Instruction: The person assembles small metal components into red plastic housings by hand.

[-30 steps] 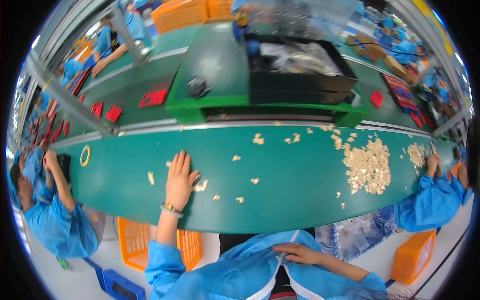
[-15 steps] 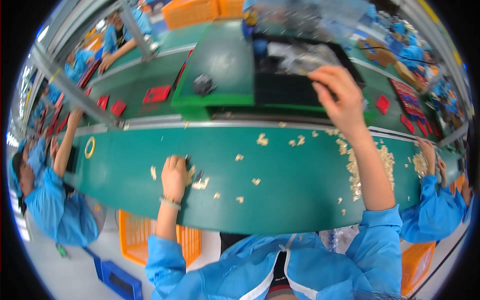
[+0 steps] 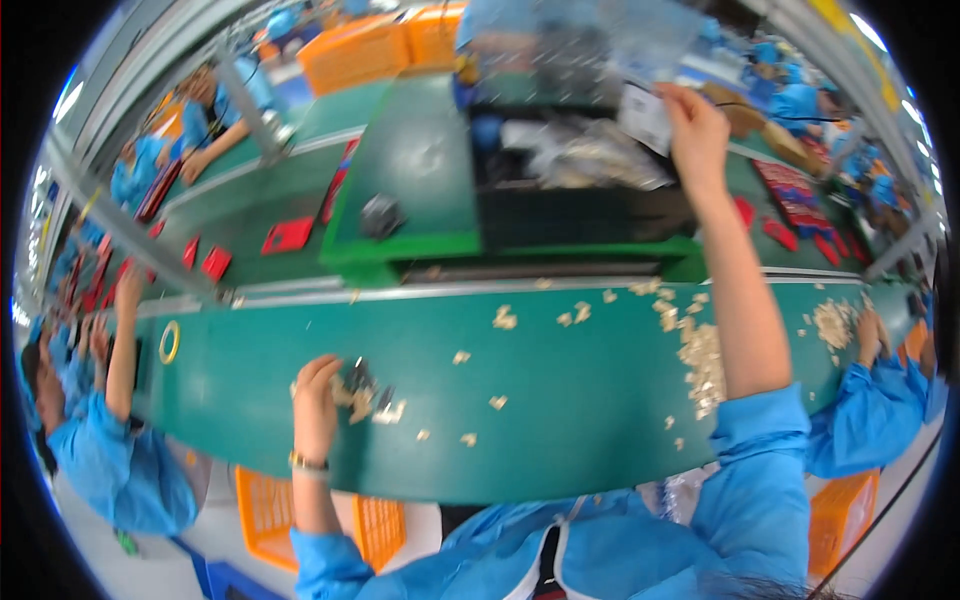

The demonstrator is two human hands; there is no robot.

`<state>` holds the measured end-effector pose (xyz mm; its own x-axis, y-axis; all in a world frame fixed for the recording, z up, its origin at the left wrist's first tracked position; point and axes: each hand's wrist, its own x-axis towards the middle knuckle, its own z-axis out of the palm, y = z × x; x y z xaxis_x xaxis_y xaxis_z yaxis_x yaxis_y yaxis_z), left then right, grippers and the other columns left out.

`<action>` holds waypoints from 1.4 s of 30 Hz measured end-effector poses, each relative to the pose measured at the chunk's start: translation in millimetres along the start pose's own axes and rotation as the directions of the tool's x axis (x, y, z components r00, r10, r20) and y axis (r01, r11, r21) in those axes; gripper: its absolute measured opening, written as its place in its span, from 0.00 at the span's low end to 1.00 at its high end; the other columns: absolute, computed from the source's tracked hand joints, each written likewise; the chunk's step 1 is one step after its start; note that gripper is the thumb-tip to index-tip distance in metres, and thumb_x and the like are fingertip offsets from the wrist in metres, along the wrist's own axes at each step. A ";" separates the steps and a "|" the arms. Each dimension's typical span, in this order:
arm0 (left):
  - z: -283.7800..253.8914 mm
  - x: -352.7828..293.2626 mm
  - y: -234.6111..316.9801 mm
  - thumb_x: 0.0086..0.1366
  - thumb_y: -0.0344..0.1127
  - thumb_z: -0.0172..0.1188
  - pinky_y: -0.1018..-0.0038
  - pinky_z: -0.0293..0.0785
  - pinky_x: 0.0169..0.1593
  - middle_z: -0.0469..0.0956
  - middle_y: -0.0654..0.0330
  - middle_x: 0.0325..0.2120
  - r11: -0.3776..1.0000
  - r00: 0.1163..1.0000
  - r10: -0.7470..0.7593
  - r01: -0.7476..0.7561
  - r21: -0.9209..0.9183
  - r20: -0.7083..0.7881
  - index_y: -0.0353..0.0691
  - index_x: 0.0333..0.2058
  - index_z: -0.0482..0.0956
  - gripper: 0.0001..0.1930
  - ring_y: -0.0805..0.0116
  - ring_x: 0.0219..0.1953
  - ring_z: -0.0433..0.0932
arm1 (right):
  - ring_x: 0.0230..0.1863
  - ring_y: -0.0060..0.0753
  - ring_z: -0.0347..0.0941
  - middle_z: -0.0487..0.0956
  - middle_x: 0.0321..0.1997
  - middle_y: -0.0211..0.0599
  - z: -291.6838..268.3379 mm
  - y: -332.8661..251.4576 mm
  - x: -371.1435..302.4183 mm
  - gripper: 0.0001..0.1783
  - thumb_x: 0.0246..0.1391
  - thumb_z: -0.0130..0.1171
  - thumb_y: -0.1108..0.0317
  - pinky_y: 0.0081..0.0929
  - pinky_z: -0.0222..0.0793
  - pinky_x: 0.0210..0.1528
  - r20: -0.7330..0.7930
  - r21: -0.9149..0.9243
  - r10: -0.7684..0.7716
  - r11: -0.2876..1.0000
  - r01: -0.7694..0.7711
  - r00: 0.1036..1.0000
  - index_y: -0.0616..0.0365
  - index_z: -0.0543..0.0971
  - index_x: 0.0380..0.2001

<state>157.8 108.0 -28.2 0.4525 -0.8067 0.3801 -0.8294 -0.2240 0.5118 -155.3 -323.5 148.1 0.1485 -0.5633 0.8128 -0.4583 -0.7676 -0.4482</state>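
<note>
My right hand (image 3: 697, 135) is raised over the right end of a black bin (image 3: 590, 215), thumb and fingers closed on the edge of a flat white printed piece (image 3: 645, 118). Whether that is a card or a small bag, I cannot tell. Clear plastic bags (image 3: 595, 150) lie in the bin. My left hand (image 3: 315, 400) rests on the green table (image 3: 560, 440) with curled fingers; anything inside them is hidden. Against its right side are small cream pieces (image 3: 355, 402) and small black pieces (image 3: 360, 374), slightly blurred.
A pile of cream pieces (image 3: 703, 365) lies under my right forearm, with others scattered leftward. A yellow tape ring (image 3: 170, 342) is at far left. Behind the table, red parts (image 3: 288, 236) lie on a green belt. Co-workers sit at both sides; an orange crate (image 3: 268, 520) stands below.
My right hand has gone up and now grips the white piece; earlier it hovered above the bin with fingers apart. My left hand has shifted left, uncovering the black pieces.
</note>
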 end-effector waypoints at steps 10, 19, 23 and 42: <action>30.0 42.5 233.8 0.51 0.36 0.70 0.66 0.71 0.51 0.68 0.51 0.56 0.563 0.969 0.220 -0.220 -0.797 -0.112 0.36 0.62 0.61 0.40 0.55 0.52 0.71 | 0.39 0.28 0.81 0.83 0.37 0.40 -104.0 -116.1 -133.9 0.12 0.53 0.56 0.81 0.23 0.76 0.40 0.340 0.484 0.017 0.854 -0.190 0.940 0.62 0.81 0.41; 47.6 13.7 229.4 0.57 0.20 0.60 0.76 0.68 0.23 0.76 0.58 0.18 0.903 0.850 0.313 -0.127 -0.411 0.424 0.30 0.29 0.77 0.01 0.73 0.19 0.74 | 0.35 0.42 0.78 0.79 0.32 0.37 -100.2 -100.1 -206.0 0.12 0.49 0.60 0.67 0.38 0.72 0.36 0.875 0.206 -0.137 0.973 -0.101 0.465 0.51 0.72 0.38; 83.8 9.1 212.5 0.63 0.25 0.57 0.78 0.67 0.21 0.77 0.60 0.18 0.831 0.733 0.102 0.309 -0.463 0.673 0.33 0.29 0.76 0.03 0.75 0.17 0.72 | 0.41 0.41 0.75 0.78 0.35 0.33 -86.9 -93.0 -231.5 0.14 0.45 0.61 0.64 0.38 0.71 0.44 0.737 0.269 -0.390 0.919 0.289 0.552 0.54 0.73 0.37; 113.2 -9.5 225.5 0.71 0.34 0.51 0.80 0.76 0.28 0.78 0.60 0.27 0.025 0.837 0.113 0.537 -0.843 0.536 0.35 0.35 0.73 0.08 0.75 0.27 0.77 | 0.33 0.39 0.79 0.82 0.35 0.37 -92.1 -118.3 -242.5 0.07 0.49 0.61 0.72 0.29 0.74 0.33 0.685 0.267 0.041 0.915 -0.303 0.727 0.58 0.80 0.34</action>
<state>-70.6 3.3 -3.7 0.1093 -0.9933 -0.0371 0.4982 0.0225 0.8667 -217.8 -67.9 38.2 0.6896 -0.6507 0.3178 -0.2307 -0.6134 -0.7554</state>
